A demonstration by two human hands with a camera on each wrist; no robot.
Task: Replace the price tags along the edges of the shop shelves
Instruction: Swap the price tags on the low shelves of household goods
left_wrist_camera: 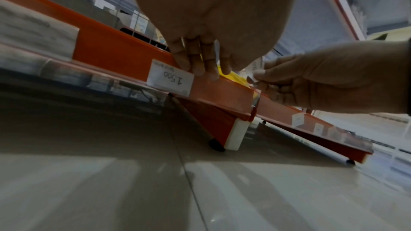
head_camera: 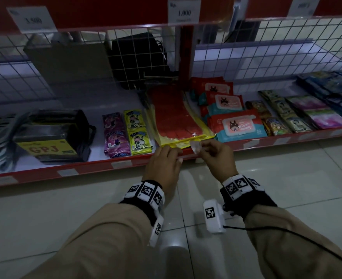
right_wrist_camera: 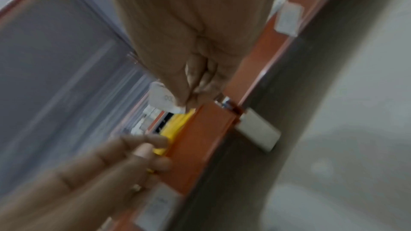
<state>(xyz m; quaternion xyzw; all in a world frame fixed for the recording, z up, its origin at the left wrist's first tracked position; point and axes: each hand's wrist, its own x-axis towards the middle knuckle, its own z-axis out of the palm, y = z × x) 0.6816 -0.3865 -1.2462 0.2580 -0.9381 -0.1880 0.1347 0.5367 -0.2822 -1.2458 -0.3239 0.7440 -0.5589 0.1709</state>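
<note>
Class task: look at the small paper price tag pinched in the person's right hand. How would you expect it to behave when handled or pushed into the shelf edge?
The price tag looks thin and curls in the right hand, so it is probably floppy and very light. Pushed end-on into the shelf edge, it would likely buckle; the left hand at the strip may help guide it.

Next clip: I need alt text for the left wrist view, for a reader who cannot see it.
The left hand presses its fingers on the red shelf edge, beside a price tag reading 1.500. The right hand pinches a small paper tag close by, above the tiled floor.
</note>
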